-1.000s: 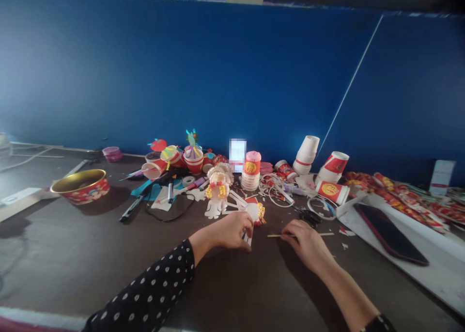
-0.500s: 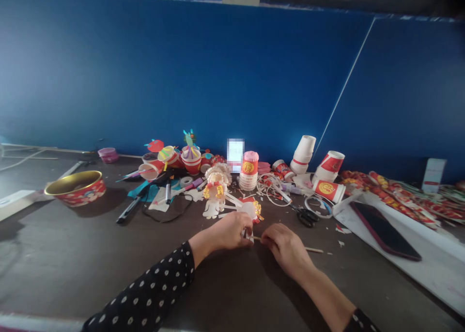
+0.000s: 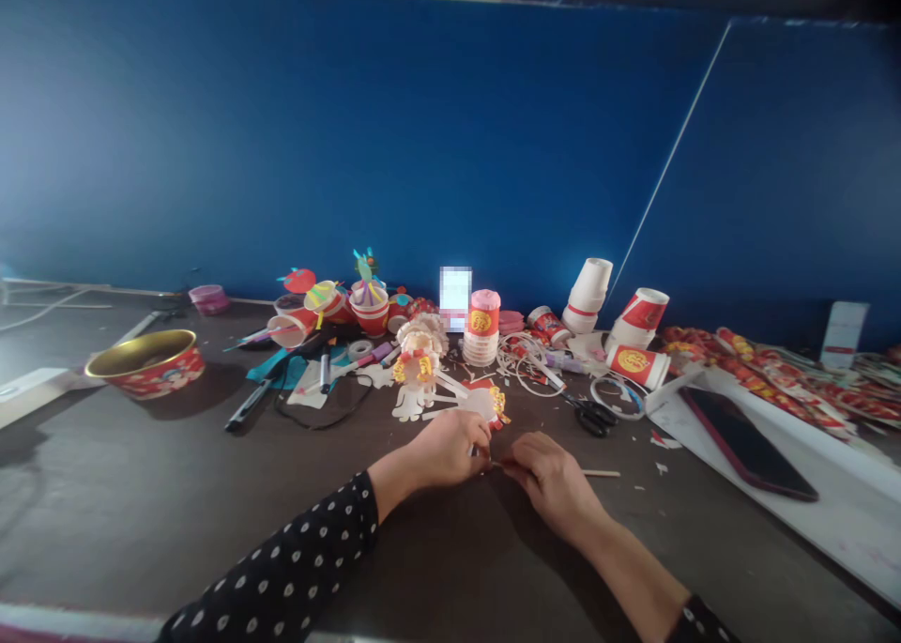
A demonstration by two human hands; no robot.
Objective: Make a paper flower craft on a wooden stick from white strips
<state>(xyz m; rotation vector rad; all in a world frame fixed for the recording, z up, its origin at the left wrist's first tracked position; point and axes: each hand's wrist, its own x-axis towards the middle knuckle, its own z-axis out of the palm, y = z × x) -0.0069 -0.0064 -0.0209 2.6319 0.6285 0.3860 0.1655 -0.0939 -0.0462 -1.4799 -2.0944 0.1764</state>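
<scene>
My right hand [image 3: 547, 474] is closed in a pinch around a thin wooden stick [image 3: 603, 474], whose far end sticks out to the right past the hand. The fingertips of my left hand [image 3: 449, 448] are closed too, on a small white paper piece [image 3: 474, 451] that is mostly covered by them. Both hands are close together just above the dark table, with the stick's left tip between them. Just beyond lies a white paper cutout [image 3: 481, 403] with red and yellow trim. A paper doll [image 3: 417, 371] with yellow curls is to its left.
Black-handled scissors [image 3: 595, 416] lie right of my hands. Farther right, a phone [image 3: 746, 444] rests on a white tray [image 3: 834, 521]. Paper cups [image 3: 634, 365] and scraps line the back. At left are a red bowl with gold inside [image 3: 146, 365] and a cutter knife [image 3: 246, 408].
My right hand has shifted slightly left with the stick, closing the gap to my left hand. The white paper piece is now more hidden behind the fingers.
</scene>
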